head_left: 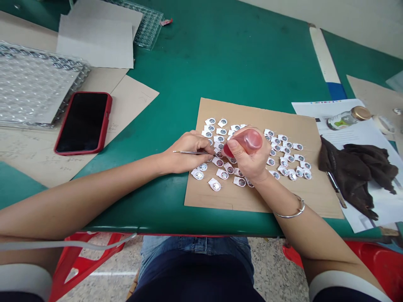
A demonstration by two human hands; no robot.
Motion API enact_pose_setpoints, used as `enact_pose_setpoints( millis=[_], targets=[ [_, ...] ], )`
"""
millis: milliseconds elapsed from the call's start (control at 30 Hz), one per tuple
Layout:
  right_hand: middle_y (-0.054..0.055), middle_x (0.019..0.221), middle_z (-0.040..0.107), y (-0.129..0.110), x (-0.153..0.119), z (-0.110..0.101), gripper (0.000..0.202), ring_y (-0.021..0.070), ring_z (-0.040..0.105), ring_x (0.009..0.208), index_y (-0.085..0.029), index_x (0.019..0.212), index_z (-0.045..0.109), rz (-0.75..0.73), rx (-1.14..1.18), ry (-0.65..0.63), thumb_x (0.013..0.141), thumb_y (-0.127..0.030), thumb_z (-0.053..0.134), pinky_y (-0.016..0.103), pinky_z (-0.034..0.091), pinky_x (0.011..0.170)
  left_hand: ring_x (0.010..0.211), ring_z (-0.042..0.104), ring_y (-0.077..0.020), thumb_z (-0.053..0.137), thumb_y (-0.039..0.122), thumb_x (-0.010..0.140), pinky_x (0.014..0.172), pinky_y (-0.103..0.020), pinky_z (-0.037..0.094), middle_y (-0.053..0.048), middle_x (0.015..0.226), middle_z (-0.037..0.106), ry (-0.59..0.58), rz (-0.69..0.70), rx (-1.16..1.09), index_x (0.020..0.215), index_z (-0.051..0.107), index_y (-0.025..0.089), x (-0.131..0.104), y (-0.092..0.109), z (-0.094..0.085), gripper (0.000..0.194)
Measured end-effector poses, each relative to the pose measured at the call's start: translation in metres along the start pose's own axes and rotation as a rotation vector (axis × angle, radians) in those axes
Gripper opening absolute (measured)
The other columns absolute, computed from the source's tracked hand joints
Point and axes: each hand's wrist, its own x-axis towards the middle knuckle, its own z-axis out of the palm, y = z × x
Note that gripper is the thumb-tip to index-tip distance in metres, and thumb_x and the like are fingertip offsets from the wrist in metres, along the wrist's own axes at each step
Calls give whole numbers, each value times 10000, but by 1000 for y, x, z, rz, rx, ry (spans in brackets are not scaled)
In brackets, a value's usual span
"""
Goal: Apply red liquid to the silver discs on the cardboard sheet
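"Dark shirt (192, 277) closest — what's held?"
"Left grip (185, 146) pinches a metal tool (185, 152); right grip (255, 161) wraps a red bottle (247, 141) above tags (214, 184) on cardboard (217, 200)."
"Risk?"
"Too hard a squeeze — any liquid could flood a tag."

The bottle (252, 141) is red, the cardboard (206, 198) tan.

Both forearms (126, 182) angle inward, left hand (185, 143) pinching, right hand (256, 162) curled tight.
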Motion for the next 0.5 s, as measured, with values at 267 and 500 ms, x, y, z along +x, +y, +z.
enact_pose_setpoints(
  millis=[267,500],
  targets=[
    [18,725,594,0,-1,1,215,147,584,664,-211,783,557,15,-1,2,688,-372,663,354,499,631,697,599,-127,625,149,715,785,-316,458,15,679,669,8,-42,-25,710,668,180,1,2,0,53],
    [-35,593,488,-9,30,-20,239,101,535,438,-232,750,458,189,305,282,802,-461,496,281,415,404,648,636,-146,670,192,677,555,-246,497,-50,699,694,103,-265,-222,706,681,126,4,14,-5,73]
  ],
)
